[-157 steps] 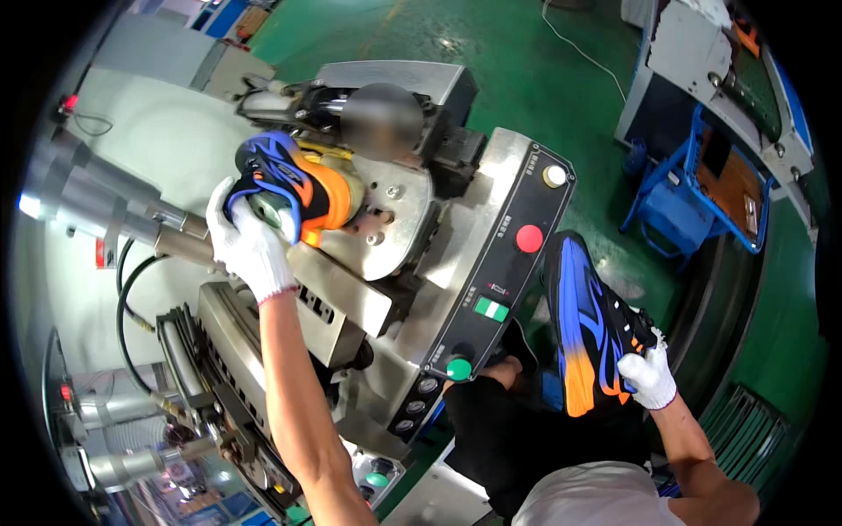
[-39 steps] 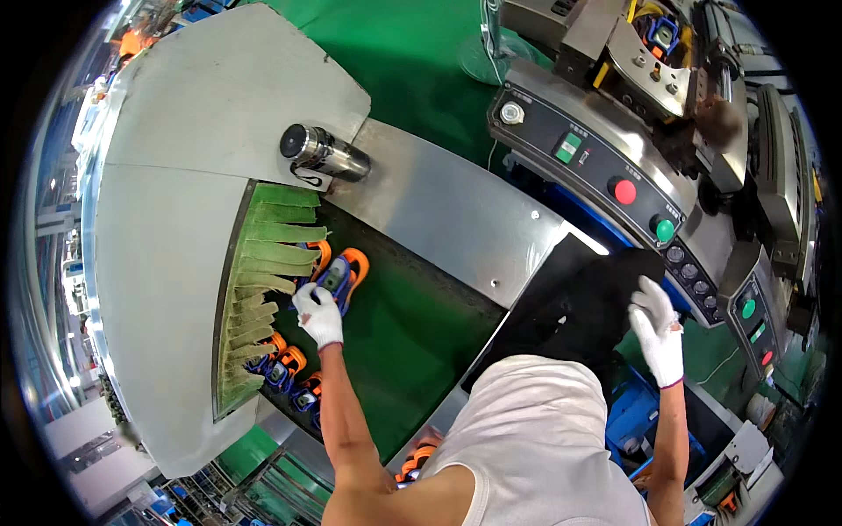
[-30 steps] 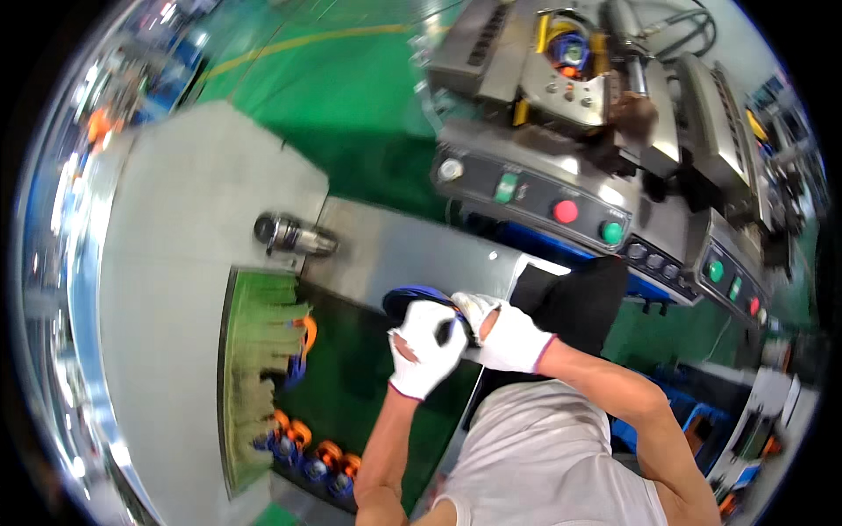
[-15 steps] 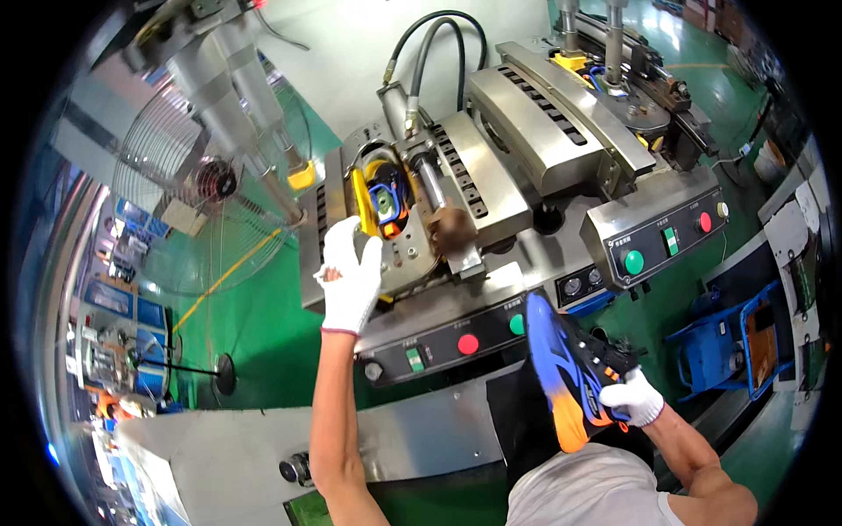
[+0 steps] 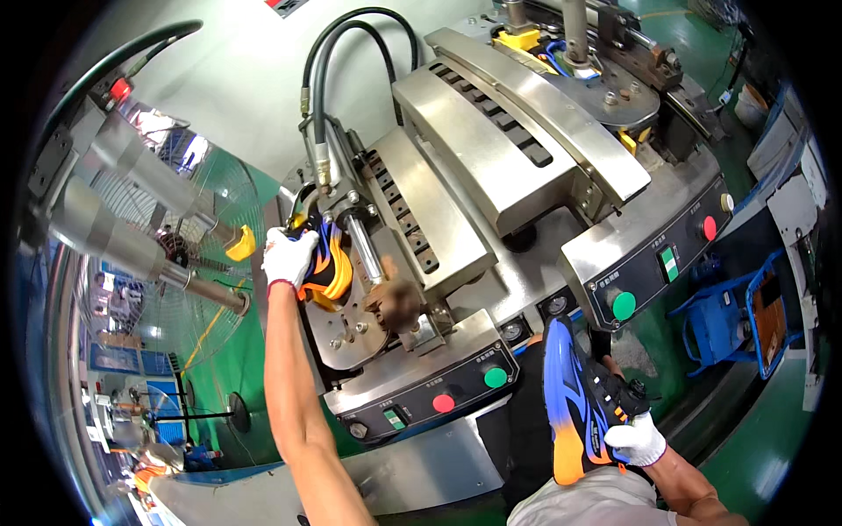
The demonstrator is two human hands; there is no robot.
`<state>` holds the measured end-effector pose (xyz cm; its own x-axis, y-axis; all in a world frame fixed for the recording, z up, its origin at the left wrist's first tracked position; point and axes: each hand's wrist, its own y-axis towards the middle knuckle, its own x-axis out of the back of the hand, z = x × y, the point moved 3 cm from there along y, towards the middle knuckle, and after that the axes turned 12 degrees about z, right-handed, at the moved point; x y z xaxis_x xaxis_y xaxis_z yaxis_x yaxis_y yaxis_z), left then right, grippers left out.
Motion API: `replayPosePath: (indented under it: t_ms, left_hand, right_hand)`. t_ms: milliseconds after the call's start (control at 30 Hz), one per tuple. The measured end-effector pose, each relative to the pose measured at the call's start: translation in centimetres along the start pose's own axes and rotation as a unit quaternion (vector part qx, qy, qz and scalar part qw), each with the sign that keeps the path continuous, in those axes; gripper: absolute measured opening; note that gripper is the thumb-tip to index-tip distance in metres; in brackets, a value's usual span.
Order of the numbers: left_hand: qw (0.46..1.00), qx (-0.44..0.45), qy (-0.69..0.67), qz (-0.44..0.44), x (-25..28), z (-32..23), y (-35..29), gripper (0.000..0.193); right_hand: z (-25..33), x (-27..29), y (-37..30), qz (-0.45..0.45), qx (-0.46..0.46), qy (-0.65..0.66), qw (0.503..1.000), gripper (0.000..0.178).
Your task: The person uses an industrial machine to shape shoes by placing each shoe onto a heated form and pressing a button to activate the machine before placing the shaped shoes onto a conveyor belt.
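In a white glove, my left hand [image 5: 291,257] is closed on a sneaker [image 5: 331,272] at the left press station. That sneaker is tipped, with its blue and orange sole side showing; the glove hides part of it. Beside it stand a steel cylinder rod [image 5: 363,248] and a brown, blurred block [image 5: 392,307]. My gloved right hand [image 5: 640,440] grips a second sneaker [image 5: 566,399] by its heel end, low in front of my body. Its sole is blue at the toe and orange at the heel, and its upper is black.
A front panel [image 5: 368,416] carries red and green buttons. To the right is a second station with its own panel [image 5: 605,285] and a shoe in it. Thick posts [image 5: 105,228] and a caged fan [image 5: 189,263] stand left. A blue stool [image 5: 737,324] is at right.
My left hand, open beside the press before, has closed on the sneaker there and tipped it. My right hand still holds the other sneaker, slightly lower. The view has shifted.
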<state>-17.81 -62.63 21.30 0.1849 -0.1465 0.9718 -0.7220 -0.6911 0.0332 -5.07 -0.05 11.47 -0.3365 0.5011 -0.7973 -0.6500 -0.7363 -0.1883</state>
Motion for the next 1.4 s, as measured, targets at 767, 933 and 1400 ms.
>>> replayPosePath:
  t_ms: [767, 933, 1400]
  left_hand:
    - [0.949, 0.234, -0.202, 0.065, -7.4, 21.7, -60.8, 0.044]
    - [0.978, 0.131, -0.16, -0.018, -11.6, 21.7, -61.5, 0.04]
    - [0.956, 0.149, -0.247, -0.051, -12.5, 22.9, -58.4, 0.052]
  right_hand:
    - [-2.9, -29.9, 42.7, 0.114, -0.048, -0.53, 0.839, 0.023]
    - [-6.4, -27.0, 54.0, 0.061, -0.043, -0.862, 0.502, 0.041]
    - [-9.0, -32.7, 52.0, 0.069, -0.092, -0.78, 0.615, 0.059]
